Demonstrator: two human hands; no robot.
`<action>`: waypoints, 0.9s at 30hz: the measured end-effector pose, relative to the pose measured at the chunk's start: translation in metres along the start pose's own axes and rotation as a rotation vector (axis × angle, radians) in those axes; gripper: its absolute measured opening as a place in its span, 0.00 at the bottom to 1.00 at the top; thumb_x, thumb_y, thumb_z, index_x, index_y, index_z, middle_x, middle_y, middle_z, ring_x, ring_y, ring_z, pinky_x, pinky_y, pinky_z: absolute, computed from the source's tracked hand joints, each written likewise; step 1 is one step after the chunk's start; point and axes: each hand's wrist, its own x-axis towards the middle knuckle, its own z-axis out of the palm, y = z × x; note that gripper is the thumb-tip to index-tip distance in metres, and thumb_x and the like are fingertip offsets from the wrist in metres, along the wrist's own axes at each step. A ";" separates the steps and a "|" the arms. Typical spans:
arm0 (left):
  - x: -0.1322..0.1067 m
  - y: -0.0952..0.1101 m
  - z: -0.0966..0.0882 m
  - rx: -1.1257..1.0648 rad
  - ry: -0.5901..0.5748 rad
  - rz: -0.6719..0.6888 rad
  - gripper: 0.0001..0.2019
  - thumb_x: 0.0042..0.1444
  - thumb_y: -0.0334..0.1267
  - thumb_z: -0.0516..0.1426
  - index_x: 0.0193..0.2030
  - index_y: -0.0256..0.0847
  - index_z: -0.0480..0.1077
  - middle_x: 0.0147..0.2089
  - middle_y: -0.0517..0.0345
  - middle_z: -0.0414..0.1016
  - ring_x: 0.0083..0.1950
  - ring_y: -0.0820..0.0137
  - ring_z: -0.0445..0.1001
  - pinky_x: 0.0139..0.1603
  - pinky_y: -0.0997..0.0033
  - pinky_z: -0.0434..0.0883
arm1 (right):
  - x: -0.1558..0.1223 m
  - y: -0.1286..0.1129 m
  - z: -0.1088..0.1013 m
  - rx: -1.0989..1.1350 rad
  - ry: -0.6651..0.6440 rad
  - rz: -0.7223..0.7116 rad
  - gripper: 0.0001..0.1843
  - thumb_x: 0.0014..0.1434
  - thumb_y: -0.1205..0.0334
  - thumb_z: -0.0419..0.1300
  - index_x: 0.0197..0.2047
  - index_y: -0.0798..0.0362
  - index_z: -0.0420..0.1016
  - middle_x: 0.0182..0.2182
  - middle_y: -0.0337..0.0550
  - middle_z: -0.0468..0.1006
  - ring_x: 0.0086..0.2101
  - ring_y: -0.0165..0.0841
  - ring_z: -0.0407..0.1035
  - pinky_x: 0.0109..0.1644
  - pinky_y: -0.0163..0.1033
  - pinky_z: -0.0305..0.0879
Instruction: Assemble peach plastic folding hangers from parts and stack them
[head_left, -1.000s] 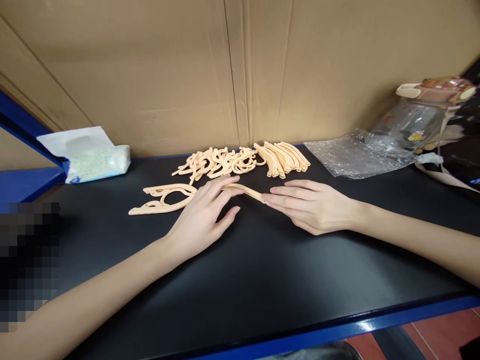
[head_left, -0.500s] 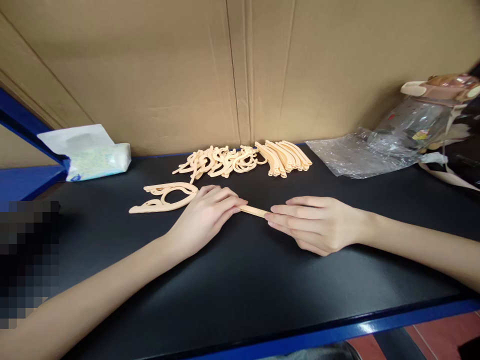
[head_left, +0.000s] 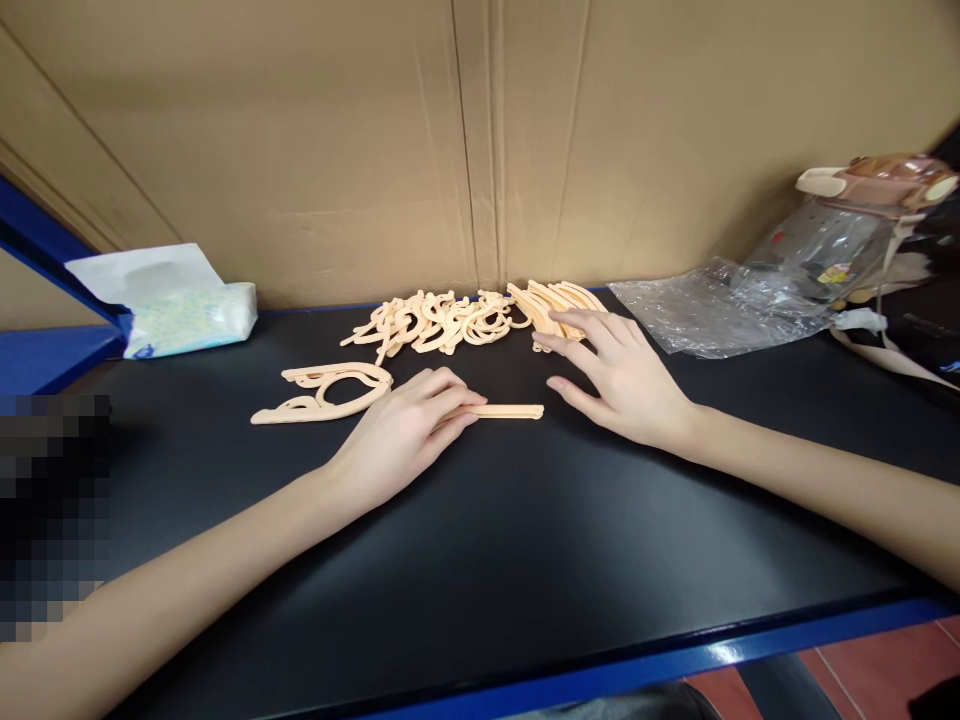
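Observation:
My left hand [head_left: 405, 432] rests on the black table [head_left: 487, 560] with its fingers closed on one end of a peach plastic strip [head_left: 510, 411] that lies flat. My right hand [head_left: 619, 375] is open with spread fingers. Its fingertips reach over a neat stack of peach strips [head_left: 559, 305] at the back. A loose pile of curved peach pieces [head_left: 435, 322] lies left of that stack. A peach hanger-shaped piece [head_left: 322, 392] lies left of my left hand.
A tissue pack [head_left: 176, 305] sits at the back left by a blue frame. Crumpled clear plastic [head_left: 697, 310] and a clear bottle with a pink lid [head_left: 847, 230] lie at the back right. A cardboard wall [head_left: 480, 140] stands behind. The table's blue front edge [head_left: 675, 665] is near.
My right hand let go of the strip's right end and moved back toward the stack, fingers spreading. The strip now lies flat, held only by my left hand.

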 end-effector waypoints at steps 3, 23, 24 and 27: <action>0.002 0.000 0.001 -0.007 0.007 0.002 0.11 0.67 0.38 0.50 0.48 0.40 0.72 0.44 0.57 0.72 0.45 0.69 0.71 0.42 0.69 0.67 | 0.003 0.005 0.009 -0.070 -0.062 0.061 0.27 0.67 0.49 0.50 0.64 0.54 0.64 0.62 0.61 0.62 0.63 0.50 0.55 0.63 0.59 0.54; 0.003 0.001 0.002 0.004 0.003 0.012 0.12 0.68 0.40 0.49 0.49 0.40 0.72 0.45 0.57 0.72 0.46 0.69 0.71 0.43 0.69 0.68 | 0.000 0.006 0.018 -0.195 -0.126 0.127 0.30 0.68 0.45 0.44 0.59 0.59 0.69 0.53 0.54 0.72 0.62 0.53 0.54 0.68 0.66 0.33; 0.003 0.001 0.002 0.004 0.003 0.012 0.12 0.68 0.40 0.49 0.49 0.40 0.72 0.45 0.57 0.72 0.45 0.69 0.71 0.43 0.69 0.68 | 0.000 0.006 0.018 -0.199 -0.123 0.133 0.30 0.68 0.46 0.45 0.59 0.60 0.68 0.53 0.54 0.73 0.61 0.52 0.55 0.68 0.66 0.34; 0.003 0.001 0.003 0.001 0.002 0.013 0.12 0.68 0.40 0.49 0.49 0.41 0.72 0.45 0.57 0.72 0.46 0.69 0.71 0.44 0.69 0.68 | 0.000 0.006 0.018 -0.200 -0.100 0.149 0.29 0.67 0.48 0.47 0.59 0.63 0.67 0.52 0.57 0.72 0.60 0.52 0.57 0.68 0.65 0.34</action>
